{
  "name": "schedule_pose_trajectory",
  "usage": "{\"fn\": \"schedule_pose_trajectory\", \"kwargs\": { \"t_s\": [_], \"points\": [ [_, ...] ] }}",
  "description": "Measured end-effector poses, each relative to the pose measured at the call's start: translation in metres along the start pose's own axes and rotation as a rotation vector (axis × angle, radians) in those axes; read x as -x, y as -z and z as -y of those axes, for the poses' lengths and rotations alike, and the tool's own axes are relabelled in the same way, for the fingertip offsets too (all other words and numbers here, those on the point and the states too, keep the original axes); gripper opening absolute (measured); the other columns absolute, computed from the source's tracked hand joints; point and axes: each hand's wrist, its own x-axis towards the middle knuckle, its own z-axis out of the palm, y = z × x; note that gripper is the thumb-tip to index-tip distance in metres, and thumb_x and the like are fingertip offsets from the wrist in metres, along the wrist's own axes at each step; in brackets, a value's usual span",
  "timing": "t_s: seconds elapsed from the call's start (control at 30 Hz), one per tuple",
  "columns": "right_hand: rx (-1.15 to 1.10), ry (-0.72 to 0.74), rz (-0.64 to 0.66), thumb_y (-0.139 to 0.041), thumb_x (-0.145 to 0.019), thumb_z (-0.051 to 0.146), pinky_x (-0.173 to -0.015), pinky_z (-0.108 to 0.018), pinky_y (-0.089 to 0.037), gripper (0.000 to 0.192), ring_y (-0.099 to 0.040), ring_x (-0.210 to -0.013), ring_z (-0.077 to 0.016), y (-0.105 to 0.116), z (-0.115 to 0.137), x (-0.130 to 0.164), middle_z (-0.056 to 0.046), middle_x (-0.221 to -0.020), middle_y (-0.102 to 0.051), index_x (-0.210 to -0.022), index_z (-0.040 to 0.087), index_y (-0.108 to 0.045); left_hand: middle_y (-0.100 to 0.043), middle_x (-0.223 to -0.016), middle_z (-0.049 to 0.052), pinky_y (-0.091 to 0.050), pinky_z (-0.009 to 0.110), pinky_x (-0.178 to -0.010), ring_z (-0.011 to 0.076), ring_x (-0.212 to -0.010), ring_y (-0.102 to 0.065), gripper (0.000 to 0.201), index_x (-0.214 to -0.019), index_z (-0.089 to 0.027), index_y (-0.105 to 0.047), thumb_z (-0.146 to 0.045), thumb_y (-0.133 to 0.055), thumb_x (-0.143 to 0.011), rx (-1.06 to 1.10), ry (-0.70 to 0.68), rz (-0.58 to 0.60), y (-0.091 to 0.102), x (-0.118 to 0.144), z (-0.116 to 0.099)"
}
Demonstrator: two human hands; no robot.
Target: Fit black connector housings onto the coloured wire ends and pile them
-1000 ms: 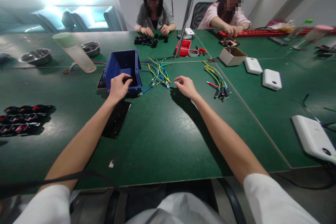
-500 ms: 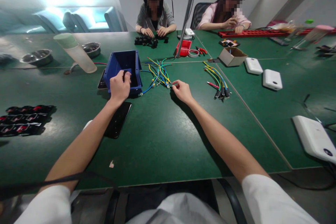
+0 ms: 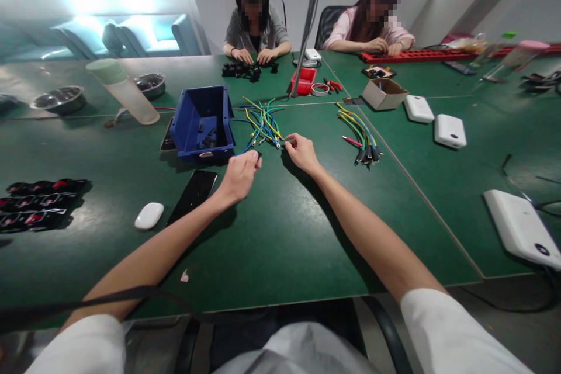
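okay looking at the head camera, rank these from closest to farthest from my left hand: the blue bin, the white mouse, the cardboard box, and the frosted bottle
1. blue bin: just beyond the left hand, slightly to its left.
2. white mouse: to the hand's left, nearer the table's front edge.
3. frosted bottle: far left, past the bin.
4. cardboard box: far right, across the table seam.

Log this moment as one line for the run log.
left hand: pinched shut over table, contents unclear | right hand: pinching wire end at loose wires | blue bin: beside left hand
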Motion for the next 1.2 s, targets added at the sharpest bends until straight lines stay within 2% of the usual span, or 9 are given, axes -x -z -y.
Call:
{"fn": "schedule_pose_trajectory", "kwargs": {
  "t_s": [0.13, 0.23, 0.33, 0.5, 0.67, 0.83, 1.03, 1.2],
  "points": [
    [-0.068, -0.016, -0.04, -0.049, -0.085, 0.027, -0.07, -0.028, -0.046, 0.026, -0.061, -0.069, -0.0167, -0.001, -0.001, -0.001, -0.004, -0.079, -0.07, -0.099, 0.018, -0.068, -0.049, -0.06, -0.002, -0.036, 0.024, -0.056, 0.0124, -0.057, -0.047, 0.042, -0.073, -0.017, -0.052, -0.04, -0.029, -0.099, 0.054, 0.046, 0.205, -0.033, 0.022, 0.0],
    [-0.089, -0.013, -0.061, -0.049, -0.085, 0.028, -0.071, -0.028, -0.046, 0.025, -0.061, -0.069, -0.0165, -0.002, -0.002, -0.002, -0.005, -0.078, -0.069, -0.097, 0.017, -0.069, -0.052, -0.061, -0.001, -0.038, 0.025, -0.059, 0.0134, -0.059, -0.05, 0.041, -0.075, -0.017, -0.055, -0.039, -0.031, -0.099, 0.017, 0.053, 0.242, -0.047, 0.032, 0.005],
    [-0.068, -0.024, -0.056, -0.049, -0.086, 0.029, -0.071, -0.028, -0.046, 0.025, -0.061, -0.069, -0.0167, -0.002, 0.0, -0.002, -0.004, -0.078, -0.07, -0.096, 0.018, -0.069, -0.057, -0.064, 0.0, -0.039, 0.025, -0.059, 0.0128, -0.057, -0.053, 0.038, -0.086, -0.016, -0.061, -0.039, -0.034, -0.099, 0.02, 0.084, 0.241, -0.052, 0.037, 0.009],
    [0.016, -0.048, -0.025, -0.05, -0.086, 0.031, -0.071, -0.028, -0.046, 0.026, -0.061, -0.07, -0.0175, -0.002, 0.004, 0.0, -0.004, -0.078, -0.07, -0.099, 0.02, -0.069, -0.07, -0.084, 0.005, -0.046, 0.024, -0.061, 0.0124, -0.061, -0.061, 0.033, -0.107, -0.016, -0.065, -0.038, -0.043, -0.096, 0.083, 0.076, 0.351, -0.053, 0.038, 0.011],
    [0.091, -0.103, -0.014, -0.05, -0.087, 0.035, -0.074, -0.03, -0.046, 0.026, -0.064, -0.077, -0.0202, -0.003, 0.01, -0.003, -0.005, -0.082, -0.072, -0.1, 0.023, -0.069, -0.072, -0.088, 0.006, -0.049, 0.026, -0.07, 0.0154, -0.074, -0.064, 0.028, -0.105, -0.017, -0.069, -0.034, -0.051, -0.092, 0.058, 0.002, 0.322, -0.051, 0.037, 0.007],
    [0.09, -0.197, -0.063, -0.05, -0.088, 0.042, -0.077, -0.034, -0.047, 0.03, -0.065, -0.081, -0.0232, -0.011, 0.015, -0.02, -0.008, -0.085, -0.072, -0.098, 0.022, -0.069, -0.072, -0.087, 0.006, -0.051, 0.028, -0.071, 0.0157, -0.074, -0.064, 0.026, -0.105, -0.016, -0.07, -0.031, -0.06, -0.086, 0.136, 0.045, 0.311, -0.051, 0.036, 0.007],
    [0.113, -0.083, -0.051, -0.055, -0.087, 0.039, -0.08, -0.034, -0.047, 0.028, -0.063, -0.085, -0.022, -0.026, 0.017, -0.047, -0.009, -0.09, -0.069, -0.102, 0.02, -0.068, -0.073, -0.084, 0.006, -0.05, 0.027, -0.065, 0.014, -0.067, -0.063, 0.02, -0.098, -0.016, -0.072, -0.025, -0.065, -0.082, 0.233, 0.107, 0.298, -0.056, 0.037, 0.015],
    [0.183, -0.07, -0.002, -0.06, -0.086, 0.041, -0.078, -0.035, -0.046, 0.022, -0.062, -0.087, -0.0243, -0.033, 0.015, -0.053, -0.01, -0.095, -0.067, -0.093, 0.022, -0.068, -0.071, -0.074, 0.004, -0.048, 0.024, -0.059, 0.0125, -0.061, -0.062, 0.013, -0.087, -0.014, -0.074, -0.02, -0.066, -0.079, 0.321, 0.18, 0.298, -0.055, 0.035, 0.017]
  ]
}}
